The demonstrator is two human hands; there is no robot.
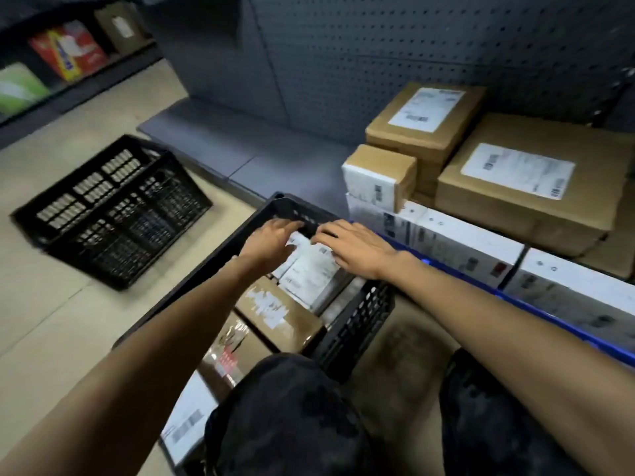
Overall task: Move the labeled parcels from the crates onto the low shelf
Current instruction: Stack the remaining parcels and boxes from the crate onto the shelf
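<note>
Nearby, boxes (529, 187) crowd the shelf (240, 142); both hands (271, 242) (357, 250) rest flat on a parcel (309, 271).

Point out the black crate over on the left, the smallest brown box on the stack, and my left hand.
Black crate (113, 211): head view, on its slotted inside.
Small brown box (381, 161): head view, on its brown top face.
Left hand (271, 242): head view, on the back of the hand.

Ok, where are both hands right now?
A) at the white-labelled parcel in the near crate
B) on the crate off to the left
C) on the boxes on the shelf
A: the left hand and right hand both reach over the white-labelled parcel at the far end of the near crate.
</note>
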